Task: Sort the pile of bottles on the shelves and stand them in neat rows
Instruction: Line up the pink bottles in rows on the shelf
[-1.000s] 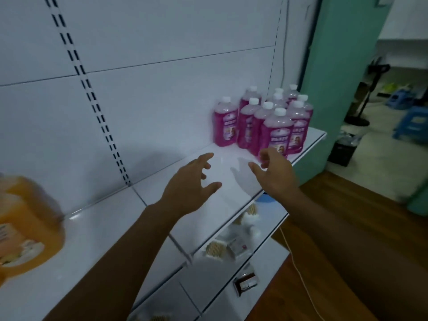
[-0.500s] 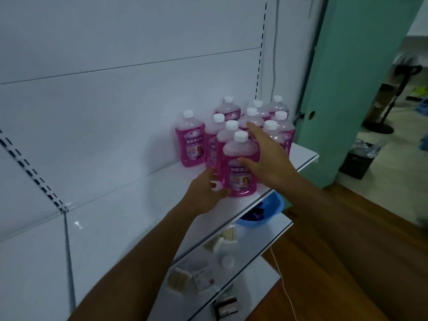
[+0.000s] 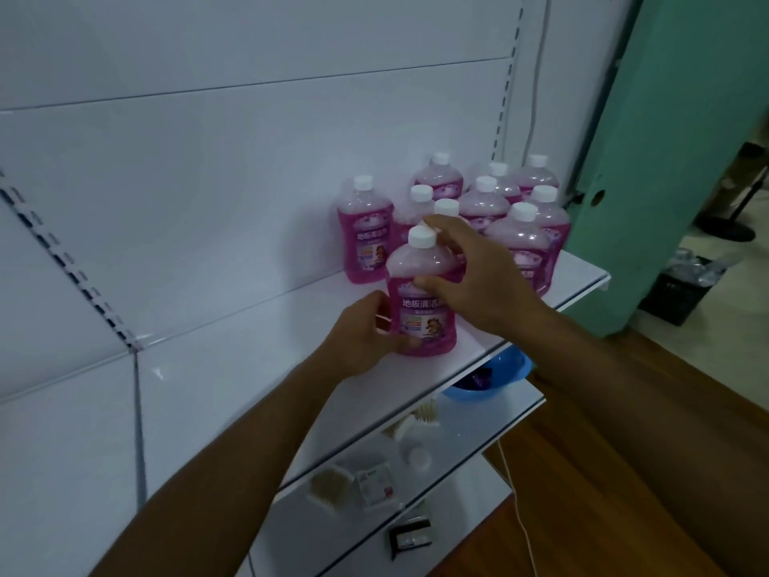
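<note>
Half a second earlier the front pink bottle (image 3: 420, 293) stood tight against the cluster of pink bottles (image 3: 495, 210); now it sits apart from them, nearer the shelf's front edge and further left. The left hand (image 3: 362, 335), which then only touched its base, now curls around the bottle's lower left side. The right hand (image 3: 470, 276) reaches over from the right, thumb on the bottle's shoulder and fingers spread behind its white cap (image 3: 422, 236); both hands hold this bottle. It stands upright on the white shelf (image 3: 233, 368). Left of the bottle the shelf runs bare to the back panel. Right of it the cluster fills the shelf to its end.
</note>
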The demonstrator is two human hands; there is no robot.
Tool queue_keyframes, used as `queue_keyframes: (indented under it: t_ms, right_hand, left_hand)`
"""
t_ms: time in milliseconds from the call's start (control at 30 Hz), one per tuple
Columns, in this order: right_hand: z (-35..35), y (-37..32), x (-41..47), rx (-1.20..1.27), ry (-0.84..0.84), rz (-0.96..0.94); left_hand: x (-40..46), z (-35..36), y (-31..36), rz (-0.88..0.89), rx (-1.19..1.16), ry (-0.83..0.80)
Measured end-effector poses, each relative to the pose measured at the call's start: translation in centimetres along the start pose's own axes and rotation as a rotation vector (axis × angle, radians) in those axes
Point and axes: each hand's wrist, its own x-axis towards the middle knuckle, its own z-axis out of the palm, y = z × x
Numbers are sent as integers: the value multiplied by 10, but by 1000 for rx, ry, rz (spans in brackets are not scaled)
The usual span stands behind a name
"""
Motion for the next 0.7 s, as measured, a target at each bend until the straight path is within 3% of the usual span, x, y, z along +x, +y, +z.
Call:
queue_keyframes:
  t_ms: [133,467,700]
  right_hand:
    - [35,-33,22,93,-55,-65]
    - [153,-114,88,220,-223,-188]
    - [197,-132,122,223,-310,-315]
  left_hand:
    - [-30,-46,-22,-31,48,85]
    - [-90,-140,-91,-205,98,571]
    - [-91,-163,-114,-271,39,736]
